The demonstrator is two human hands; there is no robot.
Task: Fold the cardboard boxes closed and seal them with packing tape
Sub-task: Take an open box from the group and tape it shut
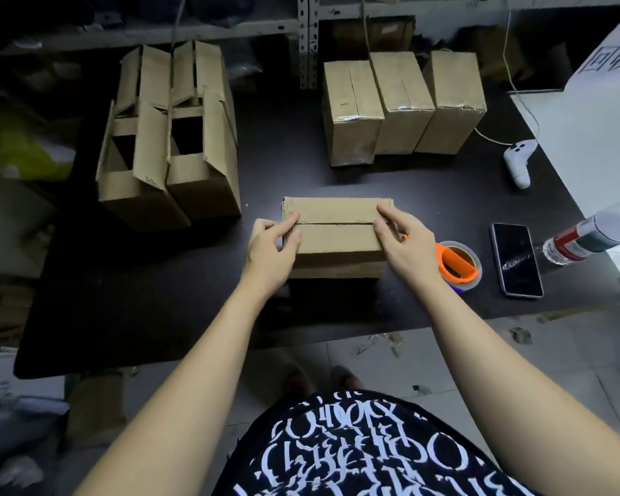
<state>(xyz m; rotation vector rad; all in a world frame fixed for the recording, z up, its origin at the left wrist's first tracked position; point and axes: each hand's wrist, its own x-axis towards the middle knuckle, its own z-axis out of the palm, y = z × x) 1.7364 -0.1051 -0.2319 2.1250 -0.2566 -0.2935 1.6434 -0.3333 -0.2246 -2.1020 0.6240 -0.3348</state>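
A cardboard box [337, 238] stands in the middle of the black table [158, 288], its two top flaps folded flat and meeting at a centre seam. My left hand [274, 243] grips the box's left end, fingers on the flaps. My right hand [403, 241] presses the right end of the flaps. A roll of clear packing tape in an orange dispenser [457, 263] lies on the table just right of my right hand. Two open boxes [169, 145] with raised flaps stand at the back left. Three closed, taped boxes [401, 105] stand at the back right.
A dark phone [518, 259] lies right of the tape. Further right a plastic bottle [587, 238] lies near the table's edge, and a white controller [518, 161] with a cable sits behind. Metal shelving runs along the back. Tape scraps litter the floor.
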